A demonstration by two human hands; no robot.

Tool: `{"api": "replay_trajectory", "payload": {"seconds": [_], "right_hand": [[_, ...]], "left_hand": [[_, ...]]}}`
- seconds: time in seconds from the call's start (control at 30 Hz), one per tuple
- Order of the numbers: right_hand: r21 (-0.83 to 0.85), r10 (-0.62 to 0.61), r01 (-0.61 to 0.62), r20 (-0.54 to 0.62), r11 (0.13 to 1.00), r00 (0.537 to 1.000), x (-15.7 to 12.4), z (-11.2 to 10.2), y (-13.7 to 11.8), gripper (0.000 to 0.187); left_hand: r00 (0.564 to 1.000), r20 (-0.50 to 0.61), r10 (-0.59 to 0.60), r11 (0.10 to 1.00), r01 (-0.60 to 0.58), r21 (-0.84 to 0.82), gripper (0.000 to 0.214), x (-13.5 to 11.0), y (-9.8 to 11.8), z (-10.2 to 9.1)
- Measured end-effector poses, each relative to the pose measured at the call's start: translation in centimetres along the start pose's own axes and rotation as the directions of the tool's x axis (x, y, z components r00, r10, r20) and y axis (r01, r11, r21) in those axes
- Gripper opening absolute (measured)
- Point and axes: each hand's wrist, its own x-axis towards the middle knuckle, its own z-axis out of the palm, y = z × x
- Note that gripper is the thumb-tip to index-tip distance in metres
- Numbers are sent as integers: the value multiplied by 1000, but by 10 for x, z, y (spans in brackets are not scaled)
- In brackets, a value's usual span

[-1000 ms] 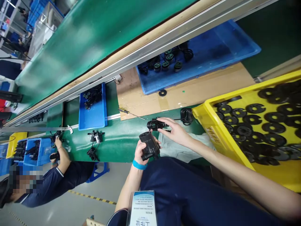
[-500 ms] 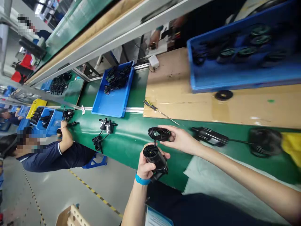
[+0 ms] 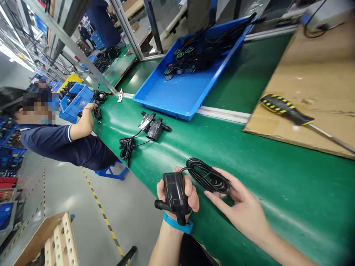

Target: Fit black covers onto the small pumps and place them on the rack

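My left hand (image 3: 191, 195), with a blue band at the wrist, is closed around a small black water pump (image 3: 175, 190). The pump's two pipe stubs point left and down toward my wrist. From its top a thin cable leads into a coiled black cable (image 3: 206, 175), which my right hand (image 3: 238, 203) grips at its right end between thumb and fingers. Both hands are above the green work surface (image 3: 277, 181). Farther along that surface lie two more black pumps (image 3: 154, 126) side by side, their coiled cables (image 3: 127, 147) beside them.
A blue tray (image 3: 172, 99) of black cabled parts stands at the back. To the right, a screwdriver (image 3: 288, 109) rests on cardboard (image 3: 310, 74). A co-worker (image 3: 66, 136) sits at the left by a blue bin (image 3: 83, 96). A wooden rack (image 3: 52, 240) is on the floor.
My view has swung left along the bench. The pump has been turned in my left hand, its round grille end no longer showing. My right hand still holds the coil.
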Motion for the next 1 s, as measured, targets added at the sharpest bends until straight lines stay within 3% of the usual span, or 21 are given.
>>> {"api": "replay_trajectory", "payload": {"seconds": [0.2,0.33,0.43,0.53,0.63,0.77,0.9,1.0], "right_hand": [[-69,-61,59,-25,996,998,-3,-2,9,62],[-35,-97,98,13,995,995,1,0,12,67],[-64,-146,152,82,986,986,2,1,9,72],[-131,-216,239,172,962,961,-4,5,-2,70],[-147,-342,388,264,910,902,-17,11,-19,62],[-93,-465,549,427,830,775,-46,17,-47,51],[-24,-493,609,562,793,664,-81,21,-70,38],[13,-463,605,656,796,596,-101,36,-79,39]], "left_hand": [[999,-49,8,992,-2,124,72,-1,3,6],[991,26,133,986,-134,99,59,-11,4,14],[974,104,200,955,-217,204,71,-40,8,13],[972,100,211,851,-233,470,96,-86,15,11],[950,38,310,680,-250,690,106,-140,18,11],[878,-67,473,528,-222,819,105,-206,13,11],[785,-77,614,384,-212,899,100,-263,7,5],[731,-95,676,339,-195,920,97,-302,1,-3]]}}
